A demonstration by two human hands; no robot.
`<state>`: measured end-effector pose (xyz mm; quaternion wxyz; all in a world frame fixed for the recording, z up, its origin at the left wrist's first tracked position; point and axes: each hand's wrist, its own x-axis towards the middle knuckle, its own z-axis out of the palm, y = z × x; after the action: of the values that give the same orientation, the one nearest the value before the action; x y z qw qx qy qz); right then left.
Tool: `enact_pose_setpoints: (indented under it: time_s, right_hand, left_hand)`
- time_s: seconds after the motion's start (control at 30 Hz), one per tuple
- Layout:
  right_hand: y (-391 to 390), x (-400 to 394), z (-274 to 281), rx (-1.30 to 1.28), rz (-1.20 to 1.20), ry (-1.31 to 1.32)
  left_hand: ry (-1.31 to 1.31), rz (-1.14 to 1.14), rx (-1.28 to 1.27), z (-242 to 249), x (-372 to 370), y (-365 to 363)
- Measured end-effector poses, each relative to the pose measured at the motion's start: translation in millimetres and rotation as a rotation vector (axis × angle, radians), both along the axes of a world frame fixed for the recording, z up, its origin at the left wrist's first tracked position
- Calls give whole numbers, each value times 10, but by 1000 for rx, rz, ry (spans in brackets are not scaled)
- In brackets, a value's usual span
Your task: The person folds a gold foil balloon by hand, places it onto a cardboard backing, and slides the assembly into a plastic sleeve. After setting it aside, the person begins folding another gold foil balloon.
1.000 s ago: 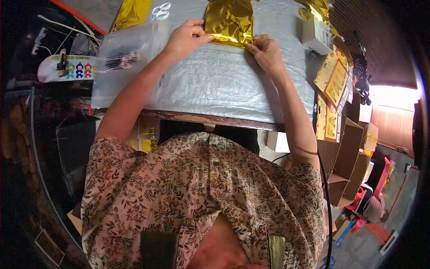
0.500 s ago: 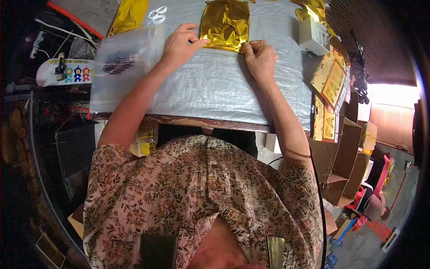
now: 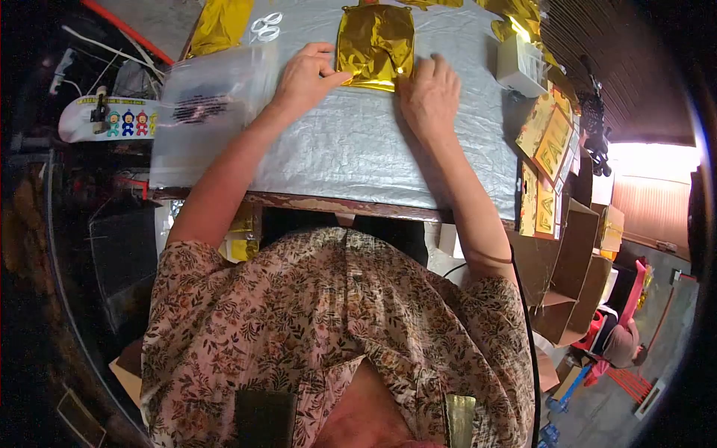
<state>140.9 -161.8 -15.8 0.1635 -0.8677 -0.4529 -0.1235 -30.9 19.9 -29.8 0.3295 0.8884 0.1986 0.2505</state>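
A shiny, crinkled gold foil piece (image 3: pixel 376 45), folded to a rough rectangle, lies flat on the silver-covered table (image 3: pixel 336 149). At its lower left corner, my left hand (image 3: pixel 305 81) pinches the edge between thumb and finger. Beside the lower right corner is my right hand (image 3: pixel 431 97), its thumb side against the foil's edge. Its fingers reach forward over the table, a little blurred, and are apart from the foil.
Clear plastic sheets (image 3: pixel 205 134) lie at the left, below white rings (image 3: pixel 266 27) and more gold foil (image 3: pixel 219 28). A white container (image 3: pixel 520 66) and "FALL" cards (image 3: pixel 553 145) stand at the right. Cardboard boxes (image 3: pixel 564 254) are below; another person (image 3: pixel 621 343) is farther off.
My right hand has loosened its pinch at the foil's lower right corner and stretched its fingers forward. The foil has shifted slightly toward me. My left hand stays at its corner.
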Motion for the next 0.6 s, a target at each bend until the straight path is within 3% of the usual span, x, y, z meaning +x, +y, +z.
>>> enact_pose_setpoints:
  time_s: [0.07,0.1,0.2,0.3,0.6]
  right_hand:
    - [129,2,-98,160,160,-288]
    - [194,-24,-134,162,161,-290]
    - [367,-74,-248,87,287,-100]
    - [436,-68,-342,75,213,-16]
    - [436,-74,-367,36,156,2]
  left_hand:
    - [14,-2,-39,22,-7,-10]
    - [12,-1,-38,13,-12,-8]
    - [0,11,-16,-4,4,-17]
    - [-36,1,-10,3,-4,-18]
    - [-12,17,-79,12,-8,-38]
